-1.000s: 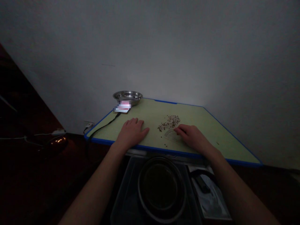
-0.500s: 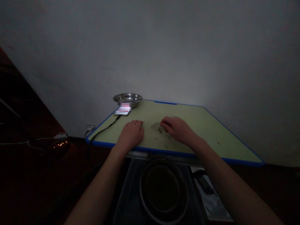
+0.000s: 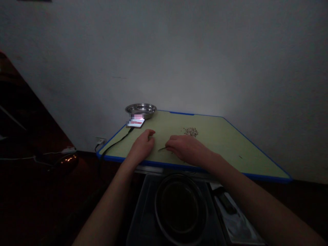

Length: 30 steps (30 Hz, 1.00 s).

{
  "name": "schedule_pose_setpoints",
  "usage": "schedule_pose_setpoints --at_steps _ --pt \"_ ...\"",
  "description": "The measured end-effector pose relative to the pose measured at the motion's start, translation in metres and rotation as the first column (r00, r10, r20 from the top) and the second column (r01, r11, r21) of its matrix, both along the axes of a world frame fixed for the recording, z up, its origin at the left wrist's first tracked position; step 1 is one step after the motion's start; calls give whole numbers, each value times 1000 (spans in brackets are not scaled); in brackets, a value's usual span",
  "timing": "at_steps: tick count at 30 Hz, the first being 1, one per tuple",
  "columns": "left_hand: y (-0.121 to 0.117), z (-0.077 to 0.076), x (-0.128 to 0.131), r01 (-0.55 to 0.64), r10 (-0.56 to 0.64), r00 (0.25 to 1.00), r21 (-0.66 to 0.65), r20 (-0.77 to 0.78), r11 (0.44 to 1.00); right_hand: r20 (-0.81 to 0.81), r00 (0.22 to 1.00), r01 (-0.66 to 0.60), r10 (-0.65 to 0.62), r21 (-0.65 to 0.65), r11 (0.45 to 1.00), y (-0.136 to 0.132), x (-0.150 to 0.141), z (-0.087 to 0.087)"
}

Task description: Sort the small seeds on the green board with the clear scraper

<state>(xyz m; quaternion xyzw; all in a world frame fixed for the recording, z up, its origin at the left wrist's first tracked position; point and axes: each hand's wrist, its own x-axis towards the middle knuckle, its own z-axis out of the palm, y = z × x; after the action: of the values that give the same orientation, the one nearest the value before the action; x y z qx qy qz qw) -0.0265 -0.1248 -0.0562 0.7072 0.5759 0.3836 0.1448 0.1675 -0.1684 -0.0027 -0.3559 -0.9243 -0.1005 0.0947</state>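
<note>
My left hand [image 3: 141, 146] rests on its edge on the green table [image 3: 220, 136], near the front rim, fingers loosely curved and holding nothing. My right hand [image 3: 186, 149] lies just to its right, fingers pinched on a thin clear plastic piece [image 3: 162, 149] whose edge pokes out toward the left hand. A small heap of dark seeds [image 3: 191, 131] sits on the table behind the right hand. The light is dim, so any seeds under the hands are hidden.
A steel dish [image 3: 140, 109] and a lit phone [image 3: 135, 122] with a black cable [image 3: 115, 142] occupy the far left corner. Below the front edge stands a clear bin [image 3: 139, 215] holding a dark round bowl [image 3: 180, 205]. A wall rises behind.
My right hand slid the clear piece leftward across the table, from beside the seeds to close by the left hand. The left hand tipped from flat onto its edge. The seed heap looks smaller.
</note>
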Motion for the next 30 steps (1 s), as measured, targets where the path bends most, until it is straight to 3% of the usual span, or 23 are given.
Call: schedule_pose_setpoints --at_steps 10,21,26,30 --pt "-7 6 4 -16 14 993 -17 -117 1000 -31 999 -18 14 -128 992 -31 36 10" --pt "-4 3 3 -17 16 981 -4 -192 1000 -196 979 15 -58 -213 977 -2 40 6" --pt "-6 5 3 -9 11 977 14 -211 1000 -254 963 27 -90 -241 970 -8 49 9" --pt "-8 6 4 -9 12 973 13 -232 1000 -287 944 56 -161 -343 938 -18 67 10"
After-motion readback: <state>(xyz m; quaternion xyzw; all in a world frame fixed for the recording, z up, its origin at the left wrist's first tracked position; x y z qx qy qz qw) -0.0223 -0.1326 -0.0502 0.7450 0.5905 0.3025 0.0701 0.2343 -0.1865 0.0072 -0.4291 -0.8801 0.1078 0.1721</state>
